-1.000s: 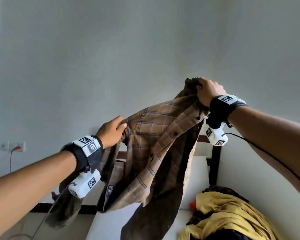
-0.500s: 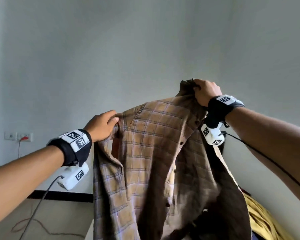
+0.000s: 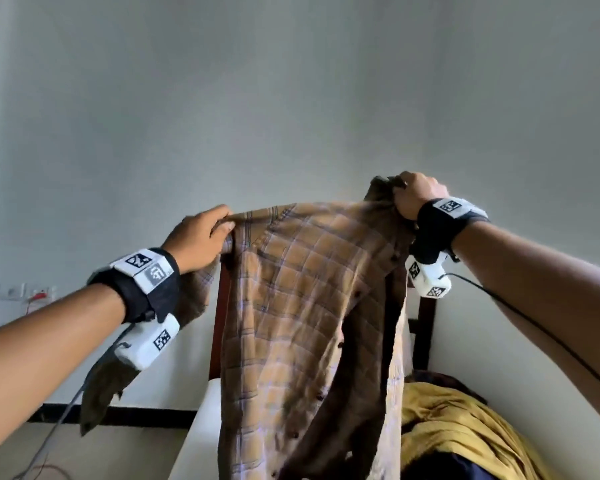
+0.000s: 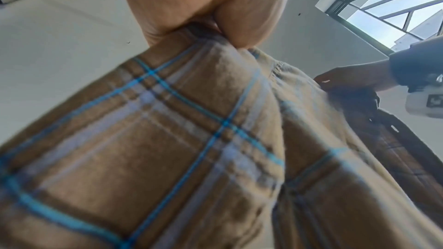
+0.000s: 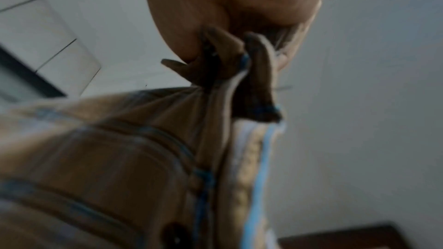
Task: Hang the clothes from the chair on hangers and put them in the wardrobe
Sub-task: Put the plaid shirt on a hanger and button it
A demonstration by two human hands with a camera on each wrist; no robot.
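Hanging below both hands' grip (image 3: 201,237) (image 3: 417,198), plaid shirt (image 3: 302,323) spreads between them.

No readable text shows; the wrist bands (image 3: 142,271) carry only black-and-white coded markers.

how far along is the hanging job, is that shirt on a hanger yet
Early. Done: the plaid shirt is lifted and held spread in the air. In hand: the left hand pinches one top edge, the right hand grips bunched fabric at the other. No hanger or wardrobe shows in any view. Left: hang this shirt, then the yellow garment and the dark clothes under it, still piled at lower right.
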